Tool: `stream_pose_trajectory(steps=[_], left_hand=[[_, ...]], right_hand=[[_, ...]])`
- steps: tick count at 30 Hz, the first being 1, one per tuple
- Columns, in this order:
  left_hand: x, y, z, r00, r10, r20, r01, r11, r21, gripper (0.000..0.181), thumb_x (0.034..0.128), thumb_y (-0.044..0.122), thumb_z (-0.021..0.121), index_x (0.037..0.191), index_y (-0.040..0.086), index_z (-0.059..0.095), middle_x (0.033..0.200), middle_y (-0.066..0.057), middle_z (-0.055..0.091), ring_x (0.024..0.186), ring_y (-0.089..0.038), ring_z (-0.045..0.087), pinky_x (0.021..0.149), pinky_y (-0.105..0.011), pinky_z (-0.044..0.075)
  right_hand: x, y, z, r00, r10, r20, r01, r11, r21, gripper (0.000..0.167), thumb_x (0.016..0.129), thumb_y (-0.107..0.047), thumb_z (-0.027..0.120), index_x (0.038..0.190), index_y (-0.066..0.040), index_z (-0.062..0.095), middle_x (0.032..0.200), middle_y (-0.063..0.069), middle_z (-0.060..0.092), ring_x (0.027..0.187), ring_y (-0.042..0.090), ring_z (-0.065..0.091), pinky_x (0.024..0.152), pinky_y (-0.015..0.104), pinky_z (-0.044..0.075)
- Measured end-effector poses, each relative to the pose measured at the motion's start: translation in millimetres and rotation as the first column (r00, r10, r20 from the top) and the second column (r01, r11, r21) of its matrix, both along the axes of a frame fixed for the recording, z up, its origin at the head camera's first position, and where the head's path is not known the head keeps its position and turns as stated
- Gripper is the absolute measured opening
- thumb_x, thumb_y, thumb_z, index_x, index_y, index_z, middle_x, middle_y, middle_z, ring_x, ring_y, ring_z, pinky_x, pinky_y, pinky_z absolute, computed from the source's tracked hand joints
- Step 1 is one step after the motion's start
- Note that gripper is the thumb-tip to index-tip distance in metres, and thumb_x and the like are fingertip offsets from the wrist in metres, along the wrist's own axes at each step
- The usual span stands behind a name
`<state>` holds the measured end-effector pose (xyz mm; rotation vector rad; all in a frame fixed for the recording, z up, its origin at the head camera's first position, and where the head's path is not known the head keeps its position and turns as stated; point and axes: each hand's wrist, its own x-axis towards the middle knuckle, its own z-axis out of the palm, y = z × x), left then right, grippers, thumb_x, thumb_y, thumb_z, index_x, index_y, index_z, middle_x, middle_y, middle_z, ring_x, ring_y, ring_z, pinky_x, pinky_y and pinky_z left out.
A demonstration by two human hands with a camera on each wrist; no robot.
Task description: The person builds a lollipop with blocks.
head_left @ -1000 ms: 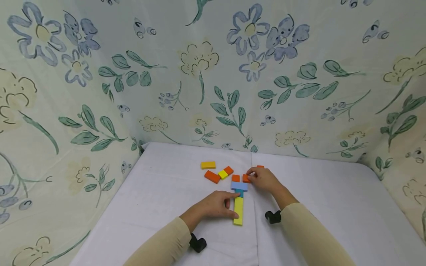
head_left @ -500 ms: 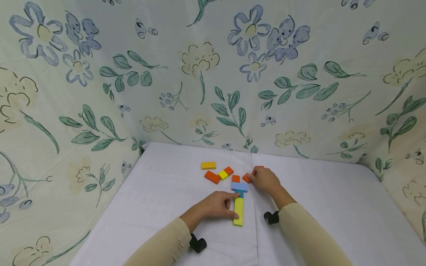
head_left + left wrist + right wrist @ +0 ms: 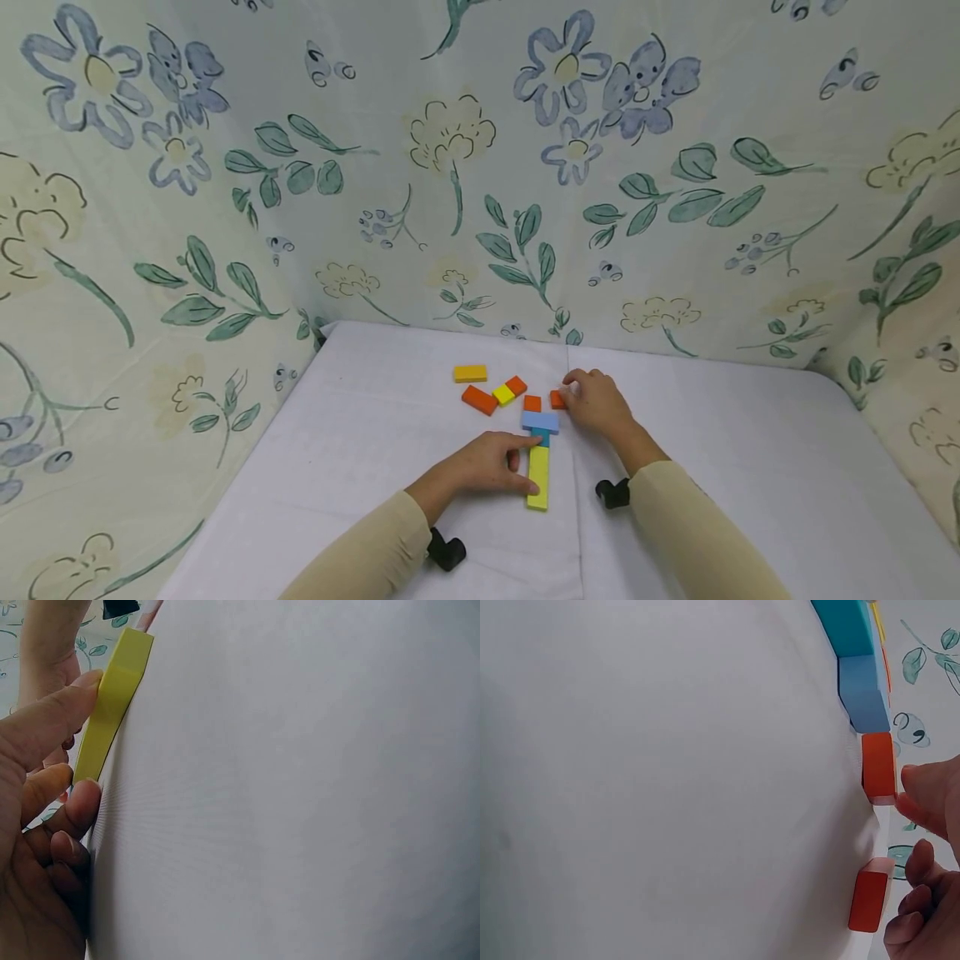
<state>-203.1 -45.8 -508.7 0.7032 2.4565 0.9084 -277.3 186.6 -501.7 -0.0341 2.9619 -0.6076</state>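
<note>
My left hand [image 3: 491, 461] reaches over a long yellow block [image 3: 537, 483], its thumb touching that block and its index fingertip on the teal block [image 3: 542, 437] beyond. A light blue block [image 3: 540, 422] lies crosswise at the teal one's far end. Past it sit an orange-red block [image 3: 532, 403] on the left and a second orange-red block [image 3: 557, 399] on the right. My right hand [image 3: 600, 404] is beside this second block; in the right wrist view its fingertips [image 3: 913, 777] are at the block's edge, not wrapped round it. Contact there is hard to tell.
Farther back left lie an amber block [image 3: 470, 374], a darker orange block [image 3: 479, 399], a small yellow block [image 3: 503, 394] and an orange square [image 3: 516, 385]. Another orange-red block [image 3: 868, 900] sits by my right hand. White cloth [image 3: 360, 467] covers the table; a flowered curtain hangs behind.
The right orange-red block was turned askew half a second ago and now sits straighter, slightly farther right. My right hand's fingers have lifted a little off it. The left hand stays put.
</note>
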Motion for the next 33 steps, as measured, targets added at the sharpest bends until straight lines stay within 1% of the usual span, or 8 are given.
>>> stream_pose_trajectory(steps=[3,5,11,16,20,26,33], left_hand=[[-0.3,0.3,-0.9,1.0,-0.001,0.0,0.001,1.0,-0.004,0.076,0.0812,0.047,0.085,0.149,0.034,0.053,0.075,0.008,0.052,0.069,-0.005,0.048,0.062,-0.02,0.038],[-0.8,0.4,-1.4,1.0,-0.001,0.001,0.001,1.0,-0.005,0.077,0.0812,0.046,0.085,0.15,0.034,0.053,0.075,0.008,0.052,0.068,-0.005,0.048,0.062,-0.021,0.038],[-2.3,0.7,-3.3,1.0,-0.004,0.001,0.004,1.0,-0.006,0.077,0.0816,0.047,0.084,0.15,0.034,0.052,0.075,0.009,0.053,0.068,-0.005,0.049,0.062,-0.02,0.038],[-2.5,0.6,-4.2,1.0,-0.013,-0.016,0.013,1.0,-0.009,0.076,0.0822,0.047,0.084,0.15,0.034,0.052,0.075,0.009,0.053,0.068,-0.005,0.048,0.062,-0.02,0.038],[-2.8,0.5,-4.5,1.0,-0.012,-0.012,0.012,1.0,-0.008,0.077,0.0822,0.047,0.084,0.15,0.034,0.052,0.075,0.009,0.053,0.068,-0.005,0.048,0.062,-0.02,0.038],[-2.7,0.5,-4.0,1.0,-0.012,-0.009,0.012,1.0,-0.001,0.077,0.0821,0.047,0.084,0.15,0.033,0.052,0.074,0.009,0.053,0.067,-0.005,0.048,0.062,-0.02,0.038],[-2.9,0.7,-3.8,1.0,-0.015,-0.013,0.015,1.0,-0.011,0.076,0.0824,0.047,0.084,0.15,0.034,0.052,0.075,0.009,0.053,0.067,-0.005,0.048,0.062,-0.02,0.038]], right_hand=[[-0.3,1.8,-2.9,0.999,0.019,-0.027,-0.019,1.0,-0.009,0.025,0.1,-0.031,0.063,0.118,-0.016,0.071,0.112,0.015,0.059,0.105,0.031,0.049,0.089,0.045,0.052],[-0.2,1.9,-3.5,0.999,0.032,-0.034,-0.033,0.999,-0.019,0.022,0.099,-0.029,0.064,0.115,-0.016,0.072,0.113,0.015,0.06,0.106,0.032,0.048,0.087,0.045,0.051],[0.2,-0.8,-4.5,0.998,0.058,-0.015,-0.059,0.997,-0.048,0.021,0.098,-0.032,0.066,0.112,-0.018,0.073,0.116,0.014,0.061,0.107,0.031,0.047,0.085,0.042,0.048],[1.3,-2.9,-3.9,0.997,0.071,-0.009,-0.071,0.997,-0.043,0.019,0.098,-0.033,0.067,0.11,-0.02,0.073,0.113,0.013,0.061,0.106,0.031,0.047,0.083,0.041,0.046],[2.0,-3.9,-4.0,0.997,0.079,-0.004,-0.079,0.996,-0.038,0.019,0.098,-0.035,0.067,0.109,-0.02,0.074,0.111,0.012,0.06,0.105,0.031,0.046,0.081,0.04,0.044],[1.6,-3.6,-4.1,0.995,0.101,-0.015,-0.101,0.994,-0.038,0.019,0.096,-0.035,0.068,0.108,-0.021,0.074,0.103,0.01,0.059,0.103,0.03,0.046,0.078,0.038,0.043],[2.0,-3.6,-3.1,0.994,0.112,-0.009,-0.113,0.992,-0.051,0.017,0.096,-0.035,0.069,0.105,-0.022,0.075,0.104,0.01,0.06,0.107,0.03,0.046,0.083,0.04,0.046]])
